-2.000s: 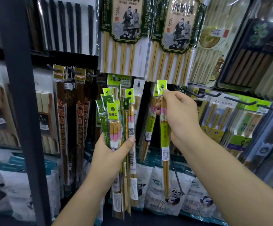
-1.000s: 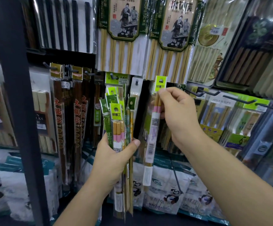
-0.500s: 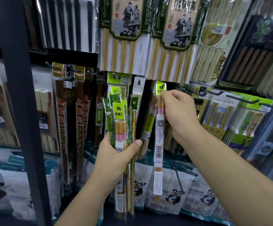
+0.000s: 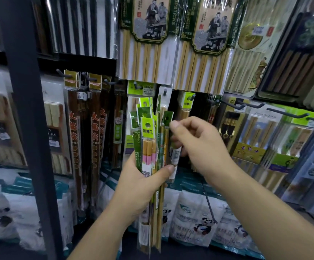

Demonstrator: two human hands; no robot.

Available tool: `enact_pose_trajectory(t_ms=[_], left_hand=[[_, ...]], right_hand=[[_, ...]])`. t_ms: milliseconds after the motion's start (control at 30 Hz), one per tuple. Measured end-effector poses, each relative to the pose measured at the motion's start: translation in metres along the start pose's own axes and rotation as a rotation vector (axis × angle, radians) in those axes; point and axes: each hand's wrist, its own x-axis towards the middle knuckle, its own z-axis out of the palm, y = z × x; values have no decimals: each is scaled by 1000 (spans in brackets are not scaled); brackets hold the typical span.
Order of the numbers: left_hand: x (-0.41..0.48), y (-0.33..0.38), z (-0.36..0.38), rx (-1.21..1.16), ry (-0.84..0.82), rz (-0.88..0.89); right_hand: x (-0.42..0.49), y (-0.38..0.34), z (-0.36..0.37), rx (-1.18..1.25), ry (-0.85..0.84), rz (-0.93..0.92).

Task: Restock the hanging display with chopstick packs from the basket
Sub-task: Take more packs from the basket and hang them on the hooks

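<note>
Right hand (image 4: 199, 147): dropped from the hook (image 4: 192, 95) to the bundle's right edge; fingers curled, thumb beside a green tag (image 4: 168, 117); whether it grips anything is unclear.
Left hand (image 4: 139, 186): grips the bundle of chopstick packs (image 4: 148, 147) upright, near centre.
Hung pack (image 4: 187, 105): on the hook, far centre, partly hidden by the right hand.

A dark upright (image 4: 26, 128) stood at the left edge of the hanging display (image 4: 88, 64), whose black pegs (image 4: 287, 114) jutted forward at the right. White panda-printed bags (image 4: 195, 218) lined its bottom edge; glare streaked the upper-right plastic.
</note>
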Motion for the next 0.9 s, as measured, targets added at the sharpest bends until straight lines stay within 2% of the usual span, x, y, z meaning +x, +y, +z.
enact_pose_trajectory(t_ms=[333, 667, 900], left_hand=[[-3, 1, 4, -39, -8, 25], [-2, -4, 2, -111, 54, -61], [-4, -5, 17, -109, 36, -113]], right_hand=[[1, 2, 3, -46, -66, -1], [7, 1, -25, 180, 193, 20], [9, 4, -46, 189, 345, 15]])
